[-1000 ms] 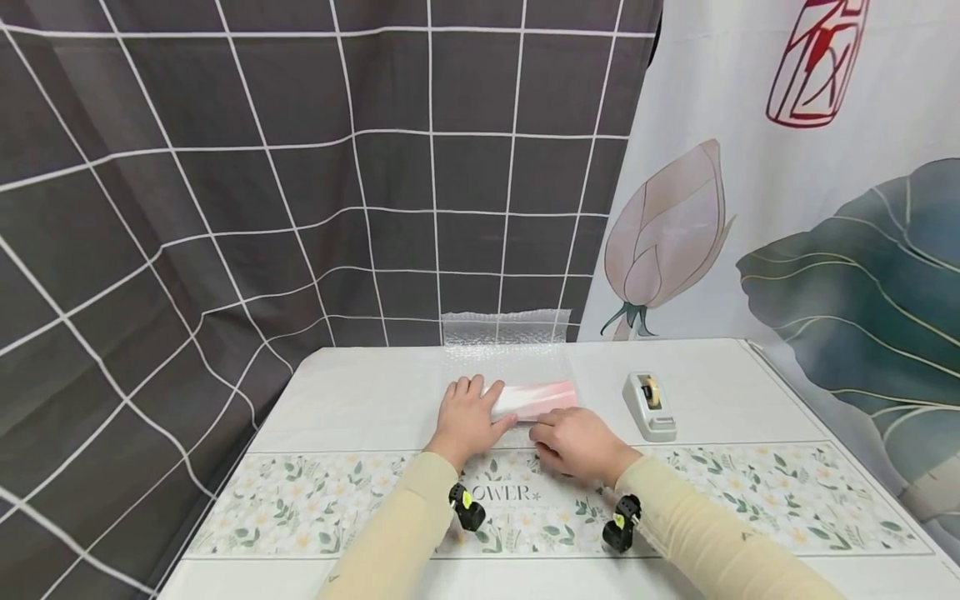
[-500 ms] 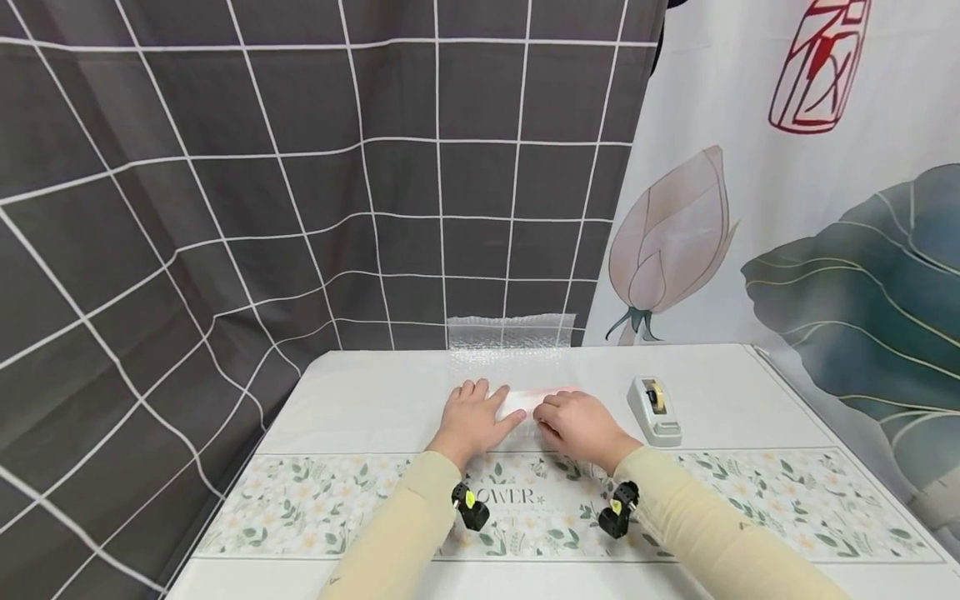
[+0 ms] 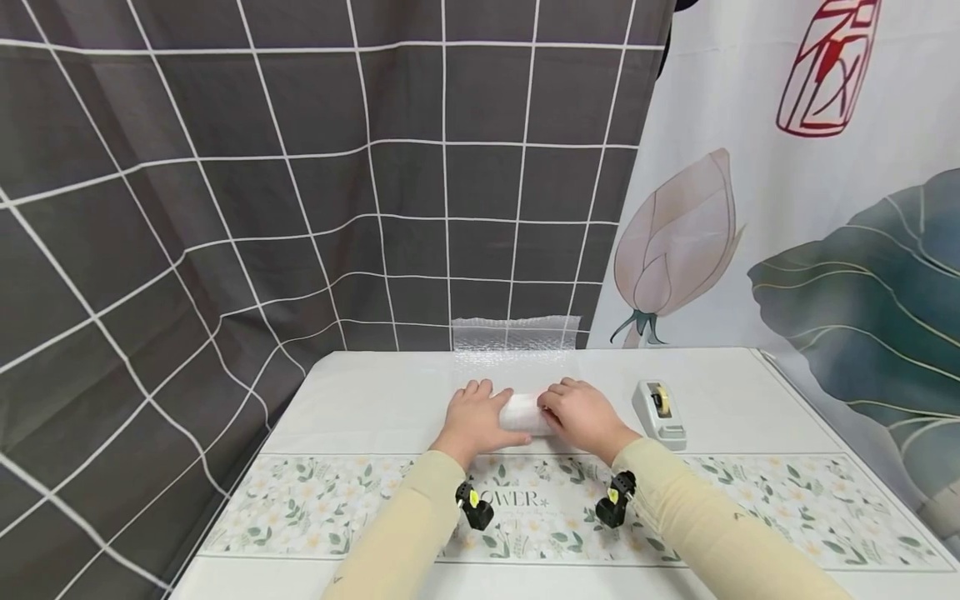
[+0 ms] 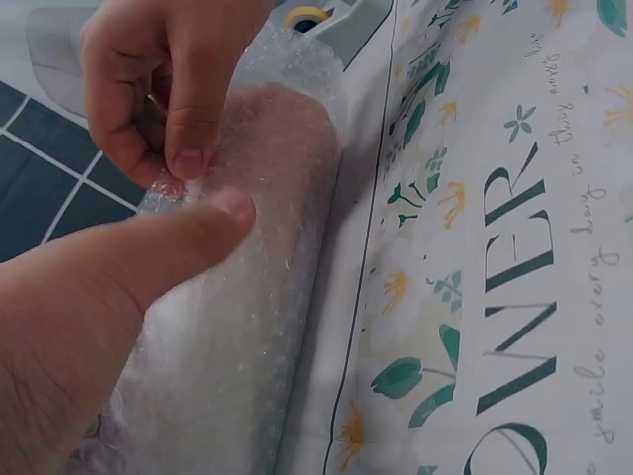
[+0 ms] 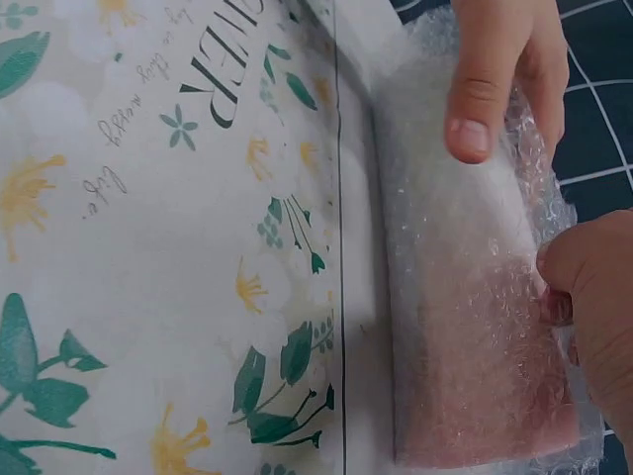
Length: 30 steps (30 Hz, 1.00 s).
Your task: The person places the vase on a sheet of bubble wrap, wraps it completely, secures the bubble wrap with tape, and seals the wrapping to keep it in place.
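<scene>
A pink-and-white object (image 5: 475, 386), long and rounded, lies under a layer of clear bubble wrap (image 3: 517, 362). More of the sheet stretches behind it to the table's far edge. My left hand (image 3: 474, 421) rests over the left part of the wrapped object, its fingers spread and its thumb lying across the near side. On the other side, my right hand (image 3: 583, 417) has its fingers curled and pinches the bubble wrap between thumb and fingers along the top of the object. The left wrist view shows this pinch close to the tip of my left thumb (image 4: 232, 208).
A pale tape dispenser (image 3: 660, 415) with a yellow roll stands right of my right hand. A floral printed band (image 3: 360, 504) crosses the white table (image 3: 375, 400). Behind hangs a dark grid-patterned curtain (image 3: 300, 192), with a white lotus-print curtain (image 3: 697, 100) at the right.
The bubble wrap's near part has been folded over the pink-and-white object, which showed bare before. My right hand has moved slightly away from me with the sheet; the left hand stays beside it.
</scene>
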Tool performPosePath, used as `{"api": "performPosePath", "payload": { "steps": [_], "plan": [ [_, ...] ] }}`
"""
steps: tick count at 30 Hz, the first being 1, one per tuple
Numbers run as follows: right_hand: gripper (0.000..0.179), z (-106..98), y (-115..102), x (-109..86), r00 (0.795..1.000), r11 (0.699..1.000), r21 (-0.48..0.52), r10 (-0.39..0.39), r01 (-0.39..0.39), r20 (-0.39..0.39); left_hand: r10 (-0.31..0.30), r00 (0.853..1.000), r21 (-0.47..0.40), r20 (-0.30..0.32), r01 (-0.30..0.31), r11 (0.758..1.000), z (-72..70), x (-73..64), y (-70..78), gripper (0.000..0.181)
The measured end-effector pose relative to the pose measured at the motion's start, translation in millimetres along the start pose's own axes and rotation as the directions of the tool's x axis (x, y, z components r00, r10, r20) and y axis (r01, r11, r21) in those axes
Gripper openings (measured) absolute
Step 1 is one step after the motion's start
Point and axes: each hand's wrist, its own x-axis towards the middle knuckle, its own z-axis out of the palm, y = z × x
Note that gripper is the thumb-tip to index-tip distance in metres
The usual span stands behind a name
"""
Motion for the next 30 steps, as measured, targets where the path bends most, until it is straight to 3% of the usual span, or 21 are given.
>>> {"api": "performPosePath", "payload": {
  "steps": [7,11,17,22,30],
  "plan": [
    [0.004,6.6,3.6,1.4,1.000,0.999,0.040,0.011,-0.011,-0.016,0.015,0.999,0.096,-0.041,-0.011,0.995,2.5,-0.1,-0.1,0.082],
    [0.012,10.4,5.7,1.2,0.999,0.995,0.089,0.045,-0.044,-0.007,0.028,0.996,0.112,-0.085,-0.018,0.993,6.2,-0.4,-1.3,0.076],
    [0.039,15.6,9.0,-0.2,0.988,0.985,0.122,0.113,-0.125,0.104,0.024,0.994,0.124,-0.103,-0.011,0.992,9.3,0.2,-2.0,0.075],
    [0.041,18.6,10.8,-3.1,0.975,0.986,0.094,0.120,-0.139,0.190,0.016,0.993,0.119,-0.113,-0.002,0.993,12.2,1.8,-0.7,0.076],
    [0.039,25.6,14.1,-1.7,0.974,0.992,0.060,0.092,-0.106,0.205,-0.003,0.992,0.130,-0.126,0.020,0.991,19.4,2.0,2.9,0.079]
  ]
}}
